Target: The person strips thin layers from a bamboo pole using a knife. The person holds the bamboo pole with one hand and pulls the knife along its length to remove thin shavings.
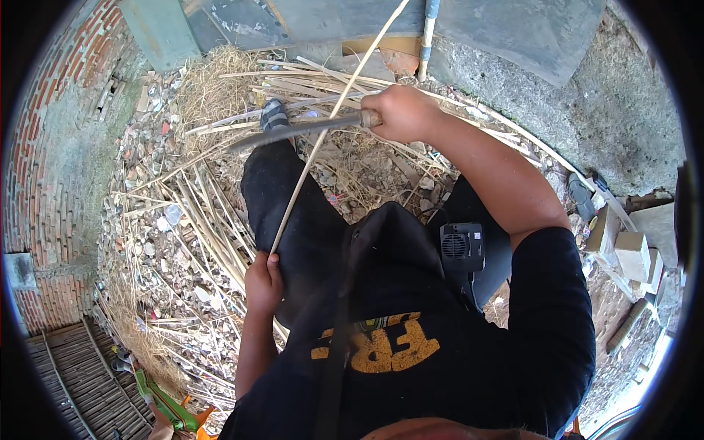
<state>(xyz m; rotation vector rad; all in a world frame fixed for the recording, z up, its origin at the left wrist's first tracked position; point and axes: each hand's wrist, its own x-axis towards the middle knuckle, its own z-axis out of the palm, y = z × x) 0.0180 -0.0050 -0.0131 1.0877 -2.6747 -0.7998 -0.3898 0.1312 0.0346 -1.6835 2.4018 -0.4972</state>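
Note:
My right hand [405,114] is closed round the wooden handle of a machete [286,133]. Its long, dark blade points left and crosses the bamboo strip [301,180]; whether the two touch I cannot tell. My left hand [264,282] grips the strip's lower end beside my left thigh. From there the thin pale strip slants up and away to the right, past the blade, toward the far wall panels.
Split bamboo strips [213,220] lie in piles to the left and ahead, over rubble. Dry straw [220,88] is heaped far left. A pole [429,37] stands by the far wall [484,73]. Pale blocks [631,257] sit at right. A small black device [462,246] rests on my lap.

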